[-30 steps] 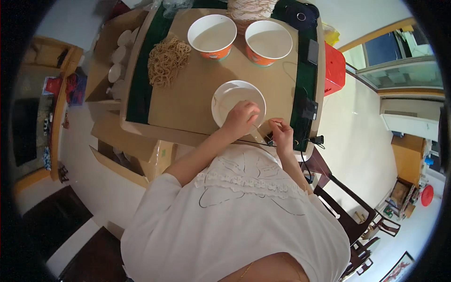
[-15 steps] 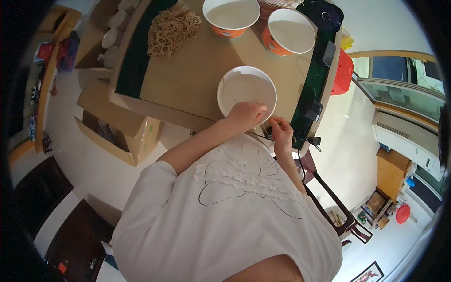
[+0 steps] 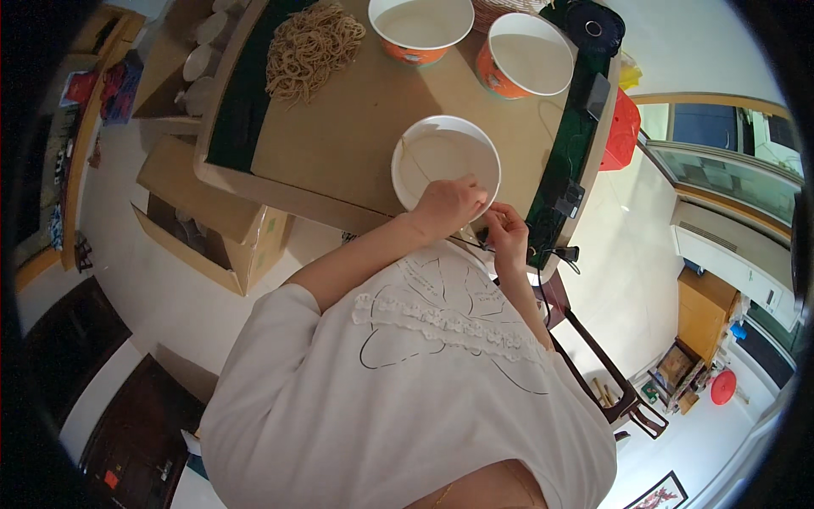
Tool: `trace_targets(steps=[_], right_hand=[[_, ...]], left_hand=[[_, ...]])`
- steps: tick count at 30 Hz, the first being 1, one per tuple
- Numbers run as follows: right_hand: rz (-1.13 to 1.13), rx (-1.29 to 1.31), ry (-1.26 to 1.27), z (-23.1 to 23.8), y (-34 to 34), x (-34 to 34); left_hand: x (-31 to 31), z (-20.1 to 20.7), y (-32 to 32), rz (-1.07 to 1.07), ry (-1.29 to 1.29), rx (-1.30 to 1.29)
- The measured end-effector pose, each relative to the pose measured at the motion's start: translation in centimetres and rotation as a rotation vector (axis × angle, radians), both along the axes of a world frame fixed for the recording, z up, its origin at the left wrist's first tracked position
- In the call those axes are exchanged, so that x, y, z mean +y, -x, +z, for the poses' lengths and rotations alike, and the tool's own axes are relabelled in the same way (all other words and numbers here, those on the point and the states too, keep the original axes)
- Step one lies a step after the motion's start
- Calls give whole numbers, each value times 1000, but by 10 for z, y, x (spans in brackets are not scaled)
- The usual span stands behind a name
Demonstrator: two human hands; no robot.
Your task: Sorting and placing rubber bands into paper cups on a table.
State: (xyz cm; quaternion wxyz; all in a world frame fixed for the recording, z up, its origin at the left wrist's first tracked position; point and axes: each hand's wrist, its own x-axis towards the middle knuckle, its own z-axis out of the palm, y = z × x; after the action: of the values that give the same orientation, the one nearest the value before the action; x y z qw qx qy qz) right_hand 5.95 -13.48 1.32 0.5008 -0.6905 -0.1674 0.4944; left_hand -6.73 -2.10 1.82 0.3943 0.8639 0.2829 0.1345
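Observation:
A white paper bowl point(image 3: 441, 153) stands near the front edge of the table, and a thin tan string point(image 3: 414, 159) runs down across it towards my left hand. My left hand point(image 3: 454, 206) reaches over the bowl's near side, its fingers curled together at the right part of the rim. Just right of that rim is my right hand point(image 3: 508, 233), thumb and fingers pinched together close to the left fingertips. What either hand grips is too small or hidden to make out. A tangled heap of brown string point(image 3: 314, 51) lies at the far left of the board.
Two white bowls with orange outsides, one at the back middle point(image 3: 421, 24) and one at the back right point(image 3: 526, 58), stand beyond. A black round object point(image 3: 593, 28) sits in the far right corner. Cables and a small black device point(image 3: 569, 199) line the right edge. An open carton point(image 3: 225, 225) stands left.
Both hands stay at the bowl's near right rim with only slight finger shifts. The view has moved a little; the bowls keep their places on the table.

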Motion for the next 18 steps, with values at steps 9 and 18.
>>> trace_targets(steps=[9, 18], right_hand=[[412, -912, -195, 70, -5, 36], [714, -1041, -466, 55, -31, 74]], left_hand=[[13, 15, 2, 119, 163, -113], [47, 58, 26, -218, 125, 331]])
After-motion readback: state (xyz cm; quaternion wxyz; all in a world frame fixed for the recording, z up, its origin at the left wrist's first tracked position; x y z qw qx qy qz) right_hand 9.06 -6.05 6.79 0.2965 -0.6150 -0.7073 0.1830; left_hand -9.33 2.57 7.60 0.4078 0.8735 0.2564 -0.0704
